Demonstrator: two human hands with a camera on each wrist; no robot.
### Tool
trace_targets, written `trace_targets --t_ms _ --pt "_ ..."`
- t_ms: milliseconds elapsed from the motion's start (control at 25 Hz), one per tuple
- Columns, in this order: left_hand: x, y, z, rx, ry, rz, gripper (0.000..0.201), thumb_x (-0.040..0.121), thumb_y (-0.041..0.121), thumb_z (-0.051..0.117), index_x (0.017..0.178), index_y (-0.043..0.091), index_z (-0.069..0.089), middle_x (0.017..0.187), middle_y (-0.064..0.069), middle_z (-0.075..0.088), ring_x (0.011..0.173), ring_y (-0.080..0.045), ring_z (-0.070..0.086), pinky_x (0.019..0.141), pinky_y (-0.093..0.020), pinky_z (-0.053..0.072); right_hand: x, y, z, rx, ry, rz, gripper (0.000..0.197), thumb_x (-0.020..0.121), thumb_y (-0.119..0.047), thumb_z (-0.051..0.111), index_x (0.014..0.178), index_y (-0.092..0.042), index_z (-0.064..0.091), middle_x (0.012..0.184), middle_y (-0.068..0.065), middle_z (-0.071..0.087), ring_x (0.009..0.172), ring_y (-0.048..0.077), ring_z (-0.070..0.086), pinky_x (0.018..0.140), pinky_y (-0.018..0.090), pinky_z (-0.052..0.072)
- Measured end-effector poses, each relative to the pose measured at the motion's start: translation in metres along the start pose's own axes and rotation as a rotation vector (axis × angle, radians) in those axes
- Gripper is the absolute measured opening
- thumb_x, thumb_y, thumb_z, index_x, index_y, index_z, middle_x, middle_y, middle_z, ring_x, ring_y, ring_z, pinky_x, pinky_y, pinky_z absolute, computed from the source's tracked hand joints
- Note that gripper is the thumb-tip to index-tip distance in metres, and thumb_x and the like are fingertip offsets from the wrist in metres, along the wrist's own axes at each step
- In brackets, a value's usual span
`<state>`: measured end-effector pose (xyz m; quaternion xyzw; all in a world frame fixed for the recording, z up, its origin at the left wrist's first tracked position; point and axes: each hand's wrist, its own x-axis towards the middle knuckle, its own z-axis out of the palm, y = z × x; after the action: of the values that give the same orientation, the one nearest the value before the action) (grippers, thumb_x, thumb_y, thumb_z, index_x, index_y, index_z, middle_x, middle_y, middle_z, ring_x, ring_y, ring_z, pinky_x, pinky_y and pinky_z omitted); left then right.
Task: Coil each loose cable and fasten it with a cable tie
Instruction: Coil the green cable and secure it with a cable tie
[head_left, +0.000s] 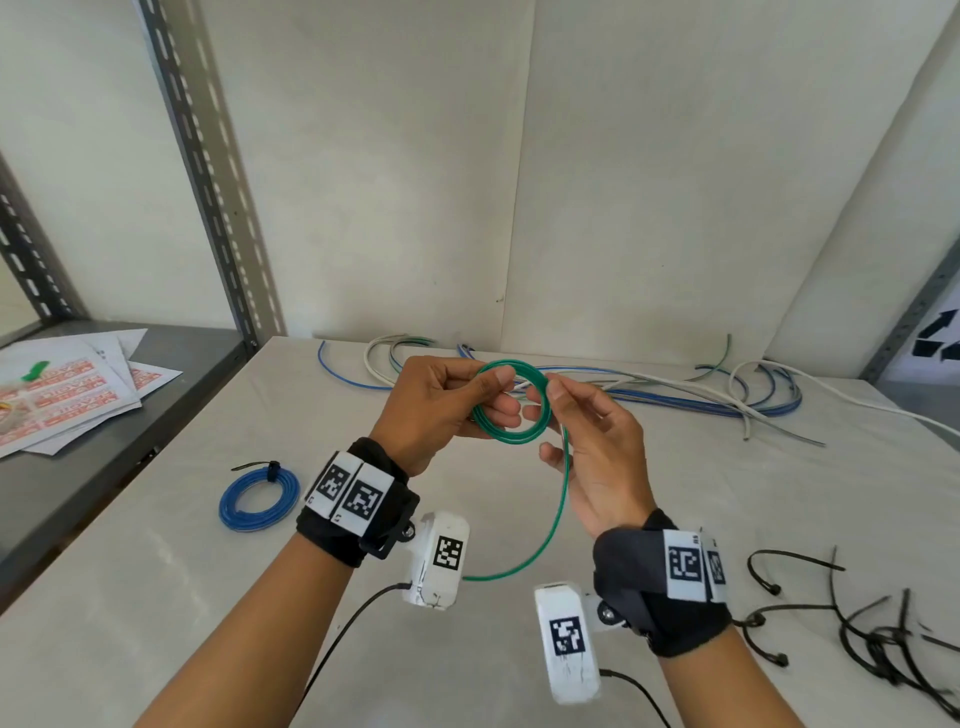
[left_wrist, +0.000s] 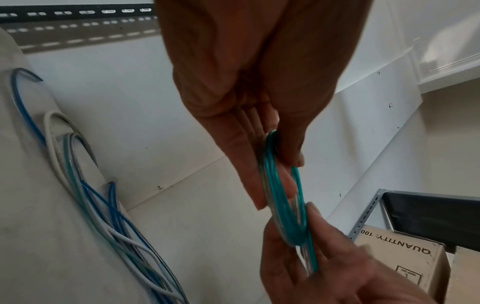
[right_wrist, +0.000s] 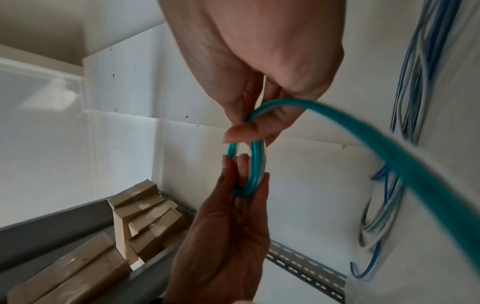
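White worktop (head_left: 675, 519), bare wall behind. Green cable (head_left: 511, 402) mid-coil, held above it — left hand (head_left: 441, 410) pinches the loops, right hand (head_left: 597, 447) pinches the strand feeding in; tail hangs below the grip. Next, I'd say: wind in the tail, keep loops pinched, grab a tie. Black cable ties (head_left: 857, 623) right of the grip, tied blue coil (head_left: 258, 499) left, loose cables (head_left: 675, 395) beyond — nothing blocking.

Pale grey worktop (head_left: 675, 519) set against white wall panels (head_left: 395, 171). Slotted grey metal shelf upright (head_left: 202, 171) at left. Dark grey shelf (head_left: 104, 457) beside worktop carries red-printed white paper sheets (head_left: 67, 400). Brown cardboard boxes (right_wrist: 78, 273) stacked on shelf, one printed "QUANTITY" (left_wrist: 405, 257).
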<state>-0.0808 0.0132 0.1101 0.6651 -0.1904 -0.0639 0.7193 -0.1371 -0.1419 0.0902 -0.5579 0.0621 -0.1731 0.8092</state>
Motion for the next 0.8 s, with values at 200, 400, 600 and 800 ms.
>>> trace_targets --t_ms 200,400,600,800 --pt "0.000 0.002 0.003 -0.026 0.009 0.015 0.024 0.094 0.016 0.065 0.105 -0.004 0.072 0.084 -0.022 0.075 0.069 -0.025 0.074 0.068 -0.038 0.062 -0.001 0.000 -0.001 0.094 0.027 0.038 0.009 0.094 -0.017 0.067 0.102 -0.014 0.069 0.086 0.001 0.077 0.072 0.006 0.069 0.053 0.020 0.051" --pt "-0.002 0.005 0.000 -0.064 0.006 -0.005 0.019 0.095 0.019 0.064 0.097 0.002 0.074 0.082 -0.016 0.075 0.072 -0.022 0.074 0.070 -0.035 0.062 -0.002 0.002 0.001 -0.035 0.008 -0.165 0.012 0.087 -0.006 0.073 0.098 -0.010 0.071 0.090 0.008 0.077 0.076 0.014 0.071 0.051 0.024 0.053" --pt "0.000 0.002 -0.002 0.113 -0.127 -0.041 0.032 0.093 0.030 0.065 0.113 0.005 0.071 0.101 -0.015 0.076 0.089 -0.022 0.072 0.083 -0.034 0.060 0.019 -0.020 -0.017 -0.468 -0.215 -0.301 0.013 0.086 -0.003 0.076 0.091 -0.015 0.075 0.082 0.008 0.076 0.074 0.016 0.072 0.055 0.029 0.056" --pt "-0.001 0.001 -0.011 0.308 -0.217 -0.011 0.018 0.088 0.012 0.075 0.105 0.006 0.077 0.088 -0.017 0.077 0.085 -0.027 0.074 0.082 -0.038 0.061 0.023 -0.031 -0.023 -0.737 -0.414 -0.316 0.018 0.084 -0.007 0.079 0.083 -0.025 0.074 0.069 -0.002 0.073 0.065 0.008 0.066 0.056 0.026 0.056"
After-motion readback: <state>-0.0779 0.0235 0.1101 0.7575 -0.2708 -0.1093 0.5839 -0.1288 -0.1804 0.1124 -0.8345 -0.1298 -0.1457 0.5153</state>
